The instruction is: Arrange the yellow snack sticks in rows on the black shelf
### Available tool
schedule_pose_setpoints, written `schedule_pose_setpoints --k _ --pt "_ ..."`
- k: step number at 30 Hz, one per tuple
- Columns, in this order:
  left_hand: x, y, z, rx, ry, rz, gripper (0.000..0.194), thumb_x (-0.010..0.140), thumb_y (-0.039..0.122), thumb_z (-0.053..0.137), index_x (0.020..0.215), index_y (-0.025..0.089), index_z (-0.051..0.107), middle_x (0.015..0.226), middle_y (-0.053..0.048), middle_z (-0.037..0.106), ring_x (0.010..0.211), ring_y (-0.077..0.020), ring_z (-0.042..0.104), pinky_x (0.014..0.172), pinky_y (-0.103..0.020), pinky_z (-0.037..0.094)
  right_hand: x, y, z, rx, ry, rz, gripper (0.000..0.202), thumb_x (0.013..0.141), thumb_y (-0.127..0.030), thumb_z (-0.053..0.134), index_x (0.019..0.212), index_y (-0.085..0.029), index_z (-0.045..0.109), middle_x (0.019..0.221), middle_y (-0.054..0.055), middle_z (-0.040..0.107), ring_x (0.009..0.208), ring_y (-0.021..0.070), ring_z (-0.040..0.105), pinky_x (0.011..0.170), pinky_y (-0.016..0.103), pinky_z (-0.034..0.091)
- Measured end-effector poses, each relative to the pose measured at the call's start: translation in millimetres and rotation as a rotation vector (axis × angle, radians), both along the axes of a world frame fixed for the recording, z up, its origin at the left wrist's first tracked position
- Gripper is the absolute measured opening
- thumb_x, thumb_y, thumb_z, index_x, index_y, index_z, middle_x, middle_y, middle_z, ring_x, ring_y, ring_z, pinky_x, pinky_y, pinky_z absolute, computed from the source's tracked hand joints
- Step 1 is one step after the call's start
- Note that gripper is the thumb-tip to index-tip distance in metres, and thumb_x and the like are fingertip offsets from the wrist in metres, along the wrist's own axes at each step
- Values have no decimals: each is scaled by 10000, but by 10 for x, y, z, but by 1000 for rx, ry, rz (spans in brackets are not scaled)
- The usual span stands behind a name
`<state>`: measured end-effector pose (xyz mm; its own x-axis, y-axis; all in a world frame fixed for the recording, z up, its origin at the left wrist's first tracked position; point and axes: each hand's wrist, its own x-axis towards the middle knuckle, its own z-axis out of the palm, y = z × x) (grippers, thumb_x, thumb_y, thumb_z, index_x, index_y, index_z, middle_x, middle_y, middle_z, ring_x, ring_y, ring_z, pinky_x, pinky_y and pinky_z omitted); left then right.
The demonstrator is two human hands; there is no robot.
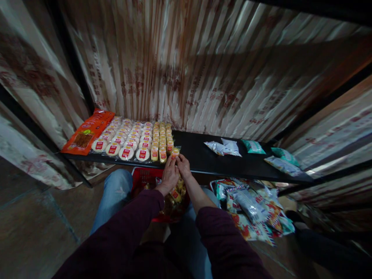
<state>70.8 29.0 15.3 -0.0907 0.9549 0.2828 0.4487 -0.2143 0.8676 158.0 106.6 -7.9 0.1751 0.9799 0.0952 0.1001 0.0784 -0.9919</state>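
At the front edge of the black shelf (197,155), my left hand (171,174) and my right hand (183,164) meet on a small yellow wrapped snack cake (174,152) with a red label. Fingers of both hands are closed around it. It sits at the front of rows of like yellow snack cakes (162,141). To their left stand rows of round white wrapped cakes (126,152) with red labels. Below my hands, a red basket (139,174) between my knees holds more yellow packs (177,193), partly hidden by my forearms.
An orange snack bag (87,133) lies at the shelf's left end. Silver bags (223,147) and green bags (252,146) lie on its right part. A heap of chip-style bags (252,209) is below right. Black frame posts (69,50) and printed sheeting (174,66) enclose the shelf.
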Motion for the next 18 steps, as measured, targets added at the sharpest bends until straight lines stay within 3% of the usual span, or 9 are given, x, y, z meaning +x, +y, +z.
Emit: schedule_pose_setpoints --k 11,18 --pt "20 135 25 -44 -59 42 474 905 284 340 1301 79 502 1440 -153 433 1378 -226 330 1173 -393 241 -8 196 -17 7 9 91 200 694 -311 647 865 -235 717 823 -15 718 806 189 620 889 335 445" --pt "68 185 -5 -59 -35 46 491 907 276 331 1325 62 476 1473 -162 381 1406 -232 274 1181 -411 215 0 278 -54 -2 -45 120 201 715 -318 646 882 -239 725 814 0 722 847 216 634 858 342 483"
